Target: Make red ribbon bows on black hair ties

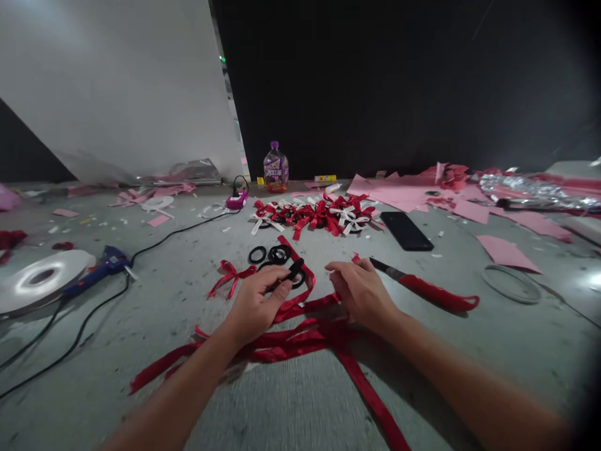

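My left hand (263, 297) pinches a black hair tie (295, 268) between thumb and fingers. A strip of red ribbon (307, 279) runs up beside it. My right hand (364, 291) is closed with the fingers curled, and a red ribbon (323, 305) leads into it; a small red tip shows above the knuckles. Several black hair ties (280, 253) lie just beyond my left hand, near a tied red bow (231, 279). Long red ribbons (291, 347) spread under both wrists. To the right of my right hand rests a knife with a red handle (439, 293).
A pile of red and white bows (319, 214) lies ahead, with a black phone (406, 230) to its right. At the back stands a bottle (275, 169). Left are a blue glue gun (96, 272), its cord and a white ribbon roll (70, 266). Pink scraps (399, 191) lie right.
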Motion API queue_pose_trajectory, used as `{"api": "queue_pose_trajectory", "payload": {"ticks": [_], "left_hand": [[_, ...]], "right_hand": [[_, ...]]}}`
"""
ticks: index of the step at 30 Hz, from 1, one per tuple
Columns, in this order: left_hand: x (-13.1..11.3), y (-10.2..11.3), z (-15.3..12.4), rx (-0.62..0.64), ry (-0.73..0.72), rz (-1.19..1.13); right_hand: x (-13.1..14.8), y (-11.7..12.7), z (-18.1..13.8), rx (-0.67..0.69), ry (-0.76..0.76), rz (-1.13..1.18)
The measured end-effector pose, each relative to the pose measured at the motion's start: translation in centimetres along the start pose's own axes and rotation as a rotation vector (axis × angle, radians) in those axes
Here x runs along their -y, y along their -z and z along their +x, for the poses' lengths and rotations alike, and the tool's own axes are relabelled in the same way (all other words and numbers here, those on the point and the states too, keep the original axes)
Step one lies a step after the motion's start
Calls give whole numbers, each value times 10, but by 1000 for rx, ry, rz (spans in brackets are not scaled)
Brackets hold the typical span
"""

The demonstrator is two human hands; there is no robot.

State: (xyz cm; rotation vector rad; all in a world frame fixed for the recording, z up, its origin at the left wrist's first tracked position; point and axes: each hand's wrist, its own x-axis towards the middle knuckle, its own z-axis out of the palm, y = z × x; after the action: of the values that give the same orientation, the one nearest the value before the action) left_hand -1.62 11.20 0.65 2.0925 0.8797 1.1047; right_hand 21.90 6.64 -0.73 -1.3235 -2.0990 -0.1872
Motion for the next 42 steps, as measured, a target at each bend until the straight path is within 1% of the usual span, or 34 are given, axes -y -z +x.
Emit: {"api": "queue_pose_trajectory", "payload": {"ticks": [3,7,9,12,14,16,18,22,25,26,28,30,31,32,33,35,37,39,42], "left_hand": [[13,-5,-9,-77,-117,136],[16,-6,-11,-72,-220,317],[14,-5,-10,-58,-247,372],[11,-3,-9,-12,-281,445],[12,-2,-9,29,-294,497],[14,-2,-10,73,-288,542],[15,-2,-10,99,-262,573],[12,-4,-11,93,-210,588],[11,-3,-10,62,-186,562],[11,-2,-9,22,-172,551],[13,2,-8,-98,-159,530],[12,5,-7,-205,-196,520],[11,6,-7,-223,-242,526],[7,5,-8,-207,-302,540],[3,4,-10,-161,-367,561],[-8,-2,-14,-18,-472,613],[-17,-7,-18,89,-505,635],[-23,-11,-20,103,-481,609],[-21,-10,-21,1,-396,507]], "right_hand": [[0,-2,1,19,35,34],[6,3,2,61,25,11],[12,9,2,134,41,14],[25,15,0,316,165,91],[32,14,-2,426,231,102],[35,9,-6,474,222,81],[36,4,-8,483,200,80],[32,0,-10,473,214,98],[32,2,-10,423,204,111],[33,4,-9,395,190,111],[34,6,-8,332,138,105],[34,8,-8,274,48,126],[35,8,-8,247,1,155],[35,8,-8,216,-43,192],[36,8,-8,182,-85,232],[37,6,-8,125,-160,302],[39,4,-7,94,-216,355],[40,2,-6,72,-255,393],[39,3,-5,27,-313,399]]}}
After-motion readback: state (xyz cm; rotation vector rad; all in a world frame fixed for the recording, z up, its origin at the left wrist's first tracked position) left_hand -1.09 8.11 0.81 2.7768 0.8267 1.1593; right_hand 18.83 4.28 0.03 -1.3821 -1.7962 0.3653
